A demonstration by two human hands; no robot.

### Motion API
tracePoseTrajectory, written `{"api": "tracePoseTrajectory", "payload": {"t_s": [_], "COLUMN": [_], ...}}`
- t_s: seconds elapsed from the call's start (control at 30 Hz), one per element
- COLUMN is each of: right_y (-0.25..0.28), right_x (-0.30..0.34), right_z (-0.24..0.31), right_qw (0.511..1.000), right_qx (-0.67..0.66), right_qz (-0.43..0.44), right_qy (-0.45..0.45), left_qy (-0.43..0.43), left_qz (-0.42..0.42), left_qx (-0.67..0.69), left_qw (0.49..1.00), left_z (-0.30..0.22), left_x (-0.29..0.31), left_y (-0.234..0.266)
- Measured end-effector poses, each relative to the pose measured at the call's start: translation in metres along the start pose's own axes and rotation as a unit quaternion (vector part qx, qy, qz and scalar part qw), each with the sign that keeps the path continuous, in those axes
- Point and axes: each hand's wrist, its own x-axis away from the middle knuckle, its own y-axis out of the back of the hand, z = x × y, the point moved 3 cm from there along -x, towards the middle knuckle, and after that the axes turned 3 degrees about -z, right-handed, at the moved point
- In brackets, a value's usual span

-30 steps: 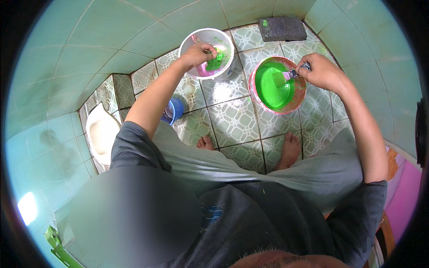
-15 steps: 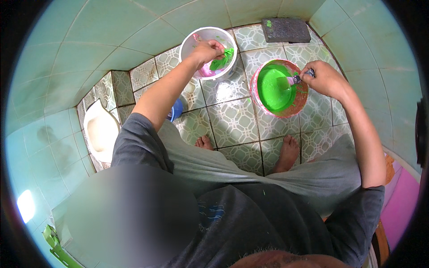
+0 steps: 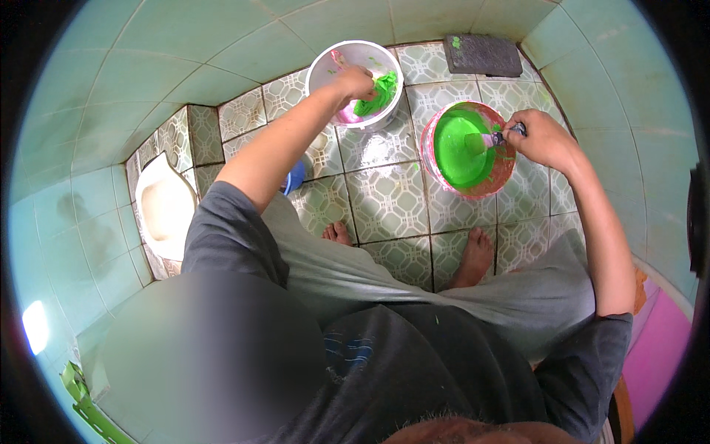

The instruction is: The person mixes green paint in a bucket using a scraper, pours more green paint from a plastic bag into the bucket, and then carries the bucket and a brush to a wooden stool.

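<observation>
Pale green glazed tiles (image 3: 333, 28) lined the walls, above a patterned green-and-white tiled floor (image 3: 386, 198). At upper centre, the left hand (image 3: 356, 80) reached into a round white plastic bucket (image 3: 364, 53), fingers closed on a crumpled bright-green piece (image 3: 381, 93), material unclear. At upper right, the right hand (image 3: 543, 139) gripped the dark handle of a green-coated brush (image 3: 479, 142). Its head touched bright-green liquid (image 3: 455, 159) inside a round reddish-pink bucket (image 3: 506, 167). One dark rectangular slab (image 3: 484, 57) lay near the wall.
</observation>
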Motion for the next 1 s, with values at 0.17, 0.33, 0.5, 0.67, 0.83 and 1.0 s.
{"api": "tracePoseTrajectory", "payload": {"t_s": [0.17, 0.33, 0.5, 0.67, 0.83, 1.0], "right_y": [-0.007, -0.015, -0.064, -0.098, -0.091, -0.082], "right_x": [-0.004, -0.008, -0.035, -0.031, -0.015, -0.020], "right_z": [-0.008, -0.001, -0.003, 0.008, 0.025, 0.006], "right_qw": [0.999, 0.997, 0.991, 0.986, 0.986, 0.976], "right_qx": [0.030, 0.070, 0.135, 0.104, 0.128, 0.211], "right_qz": [-0.018, -0.015, -0.022, -0.034, 0.085, 0.020], "right_qy": [0.016, -0.005, -0.002, 0.124, 0.057, 0.047], "left_qy": [-0.011, -0.054, -0.082, -0.109, -0.145, -0.237], "left_qz": [0.105, 0.112, 0.080, 0.069, 0.055, 0.051], "left_qx": [-0.128, -0.190, -0.213, -0.208, -0.232, -0.252], "left_qw": [0.986, 0.974, 0.970, 0.970, 0.960, 0.937], "left_z": [-0.030, -0.059, -0.088, -0.106, -0.127, -0.145], "left_x": [0.033, 0.054, 0.076, 0.107, 0.157, 0.216], "left_y": [0.023, 0.041, 0.057, 0.060, 0.059, 0.044]}}
